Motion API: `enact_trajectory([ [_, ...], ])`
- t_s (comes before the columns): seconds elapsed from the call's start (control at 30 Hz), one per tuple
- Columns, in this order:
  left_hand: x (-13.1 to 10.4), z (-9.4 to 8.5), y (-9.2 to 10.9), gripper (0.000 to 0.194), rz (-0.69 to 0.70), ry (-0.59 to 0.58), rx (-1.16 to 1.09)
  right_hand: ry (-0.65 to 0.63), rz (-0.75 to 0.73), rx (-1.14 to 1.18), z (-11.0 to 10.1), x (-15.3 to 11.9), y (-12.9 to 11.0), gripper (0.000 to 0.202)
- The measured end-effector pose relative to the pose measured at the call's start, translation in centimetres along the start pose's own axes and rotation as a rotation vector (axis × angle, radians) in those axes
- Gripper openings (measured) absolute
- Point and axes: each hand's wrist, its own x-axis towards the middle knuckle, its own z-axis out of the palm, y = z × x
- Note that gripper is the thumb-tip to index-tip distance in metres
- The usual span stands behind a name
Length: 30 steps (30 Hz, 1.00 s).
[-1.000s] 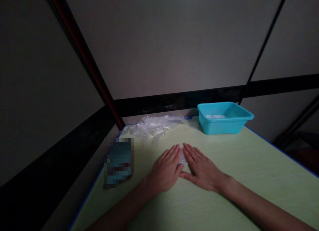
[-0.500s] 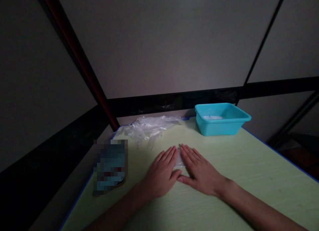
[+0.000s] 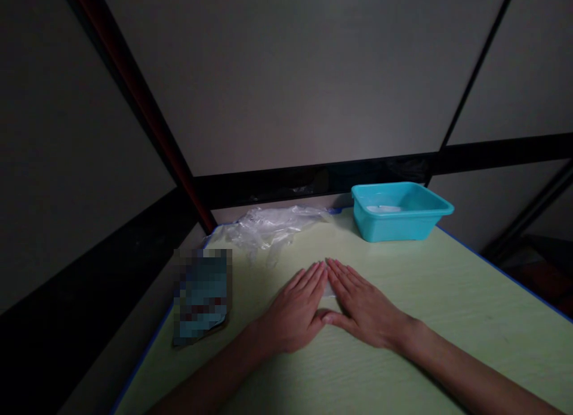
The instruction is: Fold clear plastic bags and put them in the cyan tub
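Both palms lie face down on a small whitish, translucent flat piece (image 3: 329, 290) in the middle of the table. Only a bit of it shows between the hands; the rest is covered, and I cannot make out its kind. My left hand (image 3: 298, 307) is flat, fingers stretched forward. My right hand (image 3: 364, 304) mirrors it, also flat. The fingertips of the two hands almost meet, and the thumbs touch below the piece.
A turquoise plastic basin (image 3: 398, 223) with something white inside stands at the back right. Crumpled clear plastic (image 3: 273, 224) lies along the back edge. A blurred-out flat object (image 3: 203, 301) is at the left. The pale green table (image 3: 447, 301) has a blue edge and meets a panelled wall.
My left hand has slid slightly right, narrowing the gap between the hands, so less of the whitish piece shows. My right hand has barely moved.
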Motion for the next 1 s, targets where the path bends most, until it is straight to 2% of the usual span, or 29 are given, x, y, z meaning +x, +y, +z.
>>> enact_trajectory([
  [0.13, 0.0, 0.0, 0.1, 0.063, -0.003, -0.017, -0.006, 0.030, -0.011, 0.003, 0.1, -0.1, 0.0, 0.076],
  [0.4, 0.1, 0.0, -0.2, 0.064, -0.006, -0.004, -0.064, -0.030, 0.018, 0.019, -0.3, 0.1, -0.2, 0.078],
  [0.57, 0.1, 0.1, -0.6, 0.075, -0.075, 0.038, -0.261, -0.110, -0.007, 0.181, -1.1, 0.2, 0.9, 0.083],
  [0.63, 0.1, 0.1, -0.7, 0.082, -0.120, 0.079, -0.366, -0.095, -0.033, 0.235, -1.9, 0.2, 1.5, 0.082],
  [0.7, 0.1, 0.2, -0.8, 0.086, -0.167, 0.131, -0.453, -0.046, -0.076, 0.249, -2.8, 0.1, 1.9, 0.069],
  [0.83, 0.2, 0.5, -0.8, 0.086, -0.230, 0.178, -0.525, 0.031, -0.200, 0.115, -3.5, 0.1, 2.2, 0.022],
  [1.0, 0.2, 0.9, -1.0, 0.088, -0.225, 0.167, -0.527, 0.123, -0.277, -0.116, -2.7, 0.4, 1.9, 0.017],
])
